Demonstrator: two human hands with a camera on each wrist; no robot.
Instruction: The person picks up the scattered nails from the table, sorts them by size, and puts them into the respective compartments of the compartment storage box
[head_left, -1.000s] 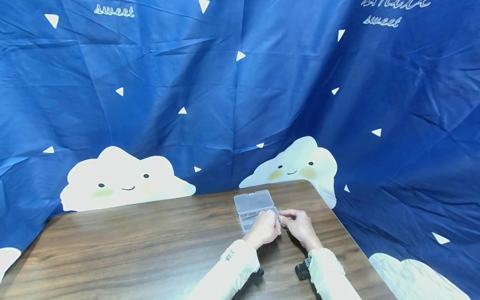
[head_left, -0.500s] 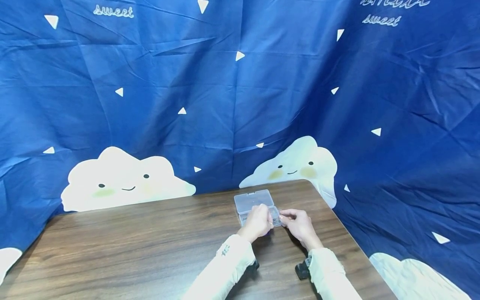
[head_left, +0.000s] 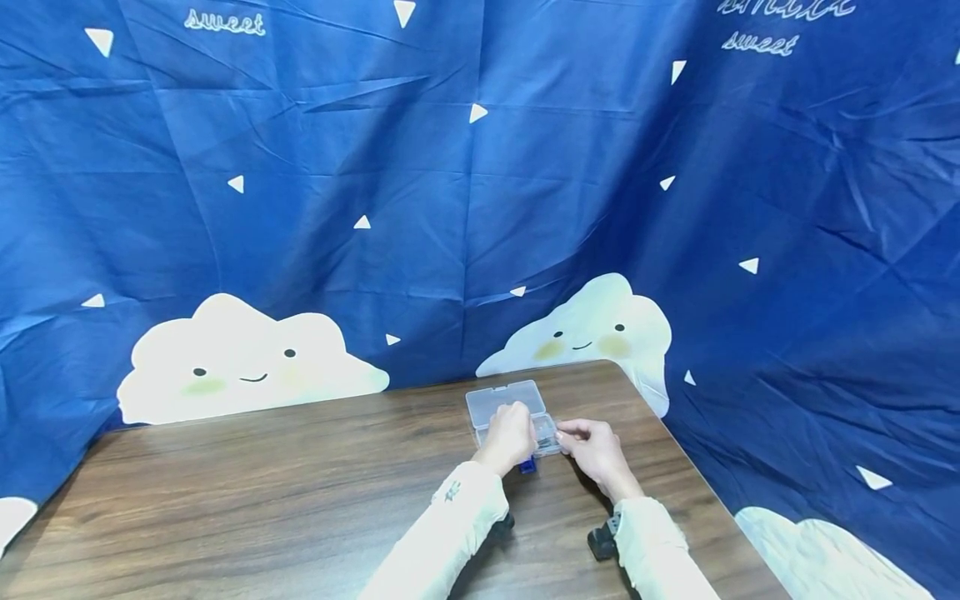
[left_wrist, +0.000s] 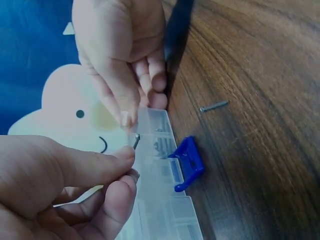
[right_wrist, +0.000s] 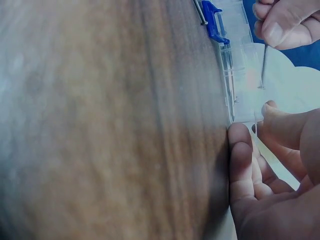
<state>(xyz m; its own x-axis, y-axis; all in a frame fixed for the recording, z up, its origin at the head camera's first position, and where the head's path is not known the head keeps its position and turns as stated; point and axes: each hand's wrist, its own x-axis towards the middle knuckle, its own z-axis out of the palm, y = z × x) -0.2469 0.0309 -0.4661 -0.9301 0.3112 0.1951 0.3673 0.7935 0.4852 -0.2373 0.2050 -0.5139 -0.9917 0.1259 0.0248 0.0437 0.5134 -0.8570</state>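
Note:
A clear plastic compartment box lies on the table with its lid raised and tilted back. Above its middle, my left hand pinches a small metal screw between thumb and fingers, head end sticking out. My right hand grips the box's right end between thumb and curled fingers. Several more screws lie inside the end compartment. On the near side of the box hangs a blue latch. A loose screw rests on the wood close by. The left hand hides part of the compartments.
The brown wooden table extends far to the left of the box. Its right edge runs just beyond the right hand. A blue cloth with white clouds hangs behind and to the right.
My left hand has moved left along the box, away from my right hand, uncovering the right compartments and the blue latch. The right hand keeps its place at the box's end.

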